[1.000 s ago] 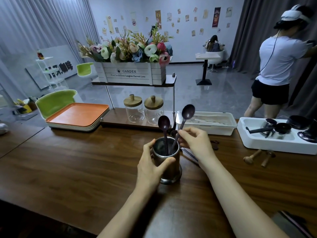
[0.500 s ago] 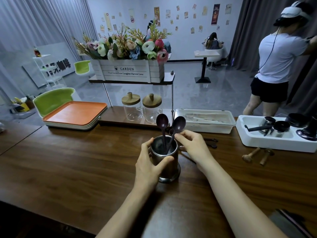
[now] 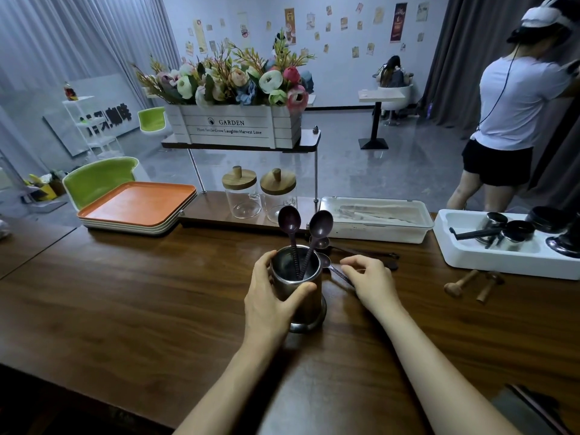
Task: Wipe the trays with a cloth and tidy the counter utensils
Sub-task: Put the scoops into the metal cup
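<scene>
Grey curtains (image 3: 78, 42) flank a poster-dotted wall (image 3: 345, 73) (glossy grey floor (image 3: 361, 174)).

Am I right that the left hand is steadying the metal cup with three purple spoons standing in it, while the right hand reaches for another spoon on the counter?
Not quite: the head view shows two purple spoons in the metal cup, not three. The left hand does steady the cup, and the right hand reaches for the spoon on the counter.

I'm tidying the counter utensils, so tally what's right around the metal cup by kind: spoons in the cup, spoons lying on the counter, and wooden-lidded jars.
Spoons standing in the metal cup: 2
Spoons lying on the counter beside the cup: at least 2, partly hidden
Glass jars with wooden lids: 2
Total: 6
</scene>
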The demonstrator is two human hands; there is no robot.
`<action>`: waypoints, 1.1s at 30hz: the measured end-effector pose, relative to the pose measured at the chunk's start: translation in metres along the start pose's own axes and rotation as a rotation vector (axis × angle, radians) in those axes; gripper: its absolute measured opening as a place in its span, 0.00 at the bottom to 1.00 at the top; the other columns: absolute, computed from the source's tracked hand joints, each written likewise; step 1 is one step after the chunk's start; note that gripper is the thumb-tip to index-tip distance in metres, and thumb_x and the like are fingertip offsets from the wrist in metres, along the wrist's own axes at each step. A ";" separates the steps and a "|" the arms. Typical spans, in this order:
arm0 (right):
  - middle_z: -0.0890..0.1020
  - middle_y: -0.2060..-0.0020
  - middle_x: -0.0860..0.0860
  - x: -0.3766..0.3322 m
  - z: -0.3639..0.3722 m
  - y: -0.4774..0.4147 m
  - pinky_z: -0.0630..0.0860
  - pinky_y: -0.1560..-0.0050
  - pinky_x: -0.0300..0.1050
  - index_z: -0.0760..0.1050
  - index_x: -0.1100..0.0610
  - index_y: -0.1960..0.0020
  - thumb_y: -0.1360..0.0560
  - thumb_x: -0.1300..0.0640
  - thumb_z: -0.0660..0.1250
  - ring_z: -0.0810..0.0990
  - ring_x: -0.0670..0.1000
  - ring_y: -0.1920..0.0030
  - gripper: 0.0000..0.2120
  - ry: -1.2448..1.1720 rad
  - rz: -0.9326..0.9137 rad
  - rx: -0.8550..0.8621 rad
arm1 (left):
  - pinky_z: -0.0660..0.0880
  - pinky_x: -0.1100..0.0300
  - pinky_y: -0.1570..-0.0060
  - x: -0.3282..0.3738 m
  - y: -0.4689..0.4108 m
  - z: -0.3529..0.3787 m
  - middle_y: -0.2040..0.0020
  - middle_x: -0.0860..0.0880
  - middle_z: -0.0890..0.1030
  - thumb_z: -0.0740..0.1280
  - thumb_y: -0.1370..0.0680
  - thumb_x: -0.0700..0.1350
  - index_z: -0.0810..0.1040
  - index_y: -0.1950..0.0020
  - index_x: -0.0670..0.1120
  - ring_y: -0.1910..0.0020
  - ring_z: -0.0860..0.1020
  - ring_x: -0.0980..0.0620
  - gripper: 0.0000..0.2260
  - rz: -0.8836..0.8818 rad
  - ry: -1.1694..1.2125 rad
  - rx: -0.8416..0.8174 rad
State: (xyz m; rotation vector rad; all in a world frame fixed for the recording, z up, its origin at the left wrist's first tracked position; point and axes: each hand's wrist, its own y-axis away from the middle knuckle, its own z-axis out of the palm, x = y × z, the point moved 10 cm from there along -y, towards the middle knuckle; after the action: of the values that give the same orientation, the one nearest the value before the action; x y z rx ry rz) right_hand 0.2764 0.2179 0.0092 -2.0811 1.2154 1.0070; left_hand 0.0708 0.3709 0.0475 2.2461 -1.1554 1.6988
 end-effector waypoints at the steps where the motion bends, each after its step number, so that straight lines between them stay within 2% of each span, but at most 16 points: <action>1: 0.84 0.58 0.42 0.002 0.003 0.001 0.72 0.57 0.42 0.83 0.42 0.50 0.23 0.46 0.69 0.81 0.45 0.54 0.05 0.065 -0.004 -0.006 | 0.75 0.53 0.35 0.000 -0.001 0.000 0.35 0.62 0.76 0.75 0.36 0.68 0.66 0.29 0.62 0.36 0.76 0.61 0.38 0.005 -0.010 0.001; 3: 0.84 0.55 0.43 0.003 0.010 0.001 0.73 0.55 0.44 0.81 0.41 0.47 0.23 0.46 0.68 0.81 0.47 0.51 0.06 0.151 -0.025 -0.030 | 0.74 0.59 0.36 0.001 -0.002 -0.001 0.34 0.63 0.74 0.74 0.35 0.68 0.66 0.27 0.61 0.35 0.74 0.63 0.39 0.017 -0.029 0.004; 6: 0.83 0.49 0.42 0.002 0.017 0.001 0.74 0.49 0.44 0.80 0.42 0.41 0.22 0.50 0.67 0.80 0.47 0.46 0.10 0.195 -0.043 -0.091 | 0.66 0.76 0.42 0.009 -0.002 -0.001 0.37 0.64 0.71 0.71 0.33 0.69 0.67 0.25 0.59 0.36 0.70 0.71 0.39 0.056 -0.079 0.003; 9: 0.82 0.53 0.41 -0.002 0.019 0.003 0.73 0.53 0.44 0.79 0.38 0.44 0.22 0.52 0.67 0.79 0.45 0.51 0.10 0.170 -0.049 -0.144 | 0.64 0.80 0.44 0.013 -0.002 -0.001 0.37 0.61 0.72 0.70 0.32 0.69 0.69 0.25 0.56 0.37 0.69 0.72 0.38 0.066 -0.104 0.012; 12: 0.82 0.59 0.44 -0.009 0.021 0.007 0.75 0.59 0.42 0.82 0.41 0.49 0.23 0.57 0.69 0.79 0.45 0.58 0.11 -0.001 -0.069 -0.181 | 0.64 0.79 0.43 0.011 -0.002 -0.001 0.36 0.62 0.72 0.71 0.32 0.68 0.69 0.25 0.55 0.36 0.70 0.71 0.38 0.065 -0.104 0.017; 14: 0.81 0.60 0.48 -0.014 0.018 0.010 0.75 0.63 0.38 0.83 0.45 0.49 0.24 0.59 0.70 0.77 0.41 0.64 0.10 -0.149 -0.080 -0.180 | 0.64 0.79 0.42 0.010 -0.002 -0.001 0.35 0.63 0.71 0.70 0.32 0.68 0.68 0.25 0.56 0.35 0.69 0.71 0.38 0.064 -0.099 0.013; 16: 0.79 0.61 0.49 -0.020 0.010 0.012 0.72 0.64 0.38 0.83 0.47 0.48 0.24 0.62 0.69 0.75 0.42 0.67 0.11 -0.271 -0.090 -0.167 | 0.62 0.79 0.40 0.010 -0.002 -0.001 0.33 0.63 0.71 0.70 0.32 0.67 0.68 0.25 0.55 0.34 0.68 0.71 0.38 0.061 -0.085 0.010; 20: 0.78 0.59 0.52 -0.034 -0.012 0.018 0.73 0.66 0.38 0.83 0.51 0.46 0.22 0.64 0.68 0.74 0.47 0.62 0.11 -0.480 -0.083 -0.127 | 0.61 0.78 0.38 0.009 -0.001 0.000 0.30 0.63 0.69 0.67 0.28 0.67 0.66 0.23 0.56 0.31 0.68 0.67 0.35 0.070 -0.074 -0.020; 24: 0.77 0.57 0.55 -0.049 -0.035 0.021 0.77 0.63 0.38 0.83 0.52 0.45 0.22 0.65 0.68 0.77 0.48 0.60 0.12 -0.676 -0.095 -0.060 | 0.64 0.70 0.34 0.010 0.001 0.000 0.28 0.62 0.69 0.62 0.22 0.64 0.64 0.23 0.58 0.27 0.68 0.61 0.29 0.107 -0.055 -0.062; 27: 0.81 0.56 0.57 -0.057 -0.051 0.021 0.79 0.60 0.38 0.82 0.54 0.43 0.21 0.64 0.68 0.82 0.50 0.58 0.10 -0.777 -0.099 0.033 | 0.66 0.66 0.33 0.007 0.001 0.001 0.28 0.62 0.71 0.63 0.23 0.64 0.65 0.23 0.58 0.28 0.69 0.63 0.29 0.078 -0.033 -0.070; 33: 0.82 0.50 0.57 -0.072 -0.066 0.020 0.82 0.57 0.41 0.80 0.54 0.43 0.21 0.64 0.67 0.85 0.56 0.52 0.09 -0.869 -0.096 0.205 | 0.71 0.50 0.29 0.002 0.002 -0.001 0.29 0.61 0.74 0.67 0.25 0.64 0.67 0.25 0.60 0.29 0.72 0.60 0.30 0.032 0.033 -0.054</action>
State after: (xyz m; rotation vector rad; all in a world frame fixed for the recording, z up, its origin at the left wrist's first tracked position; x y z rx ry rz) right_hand 0.2578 0.1957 0.1042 -1.2747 0.7097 1.4433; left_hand 0.0685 0.3692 0.0489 2.1707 -1.2214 1.6882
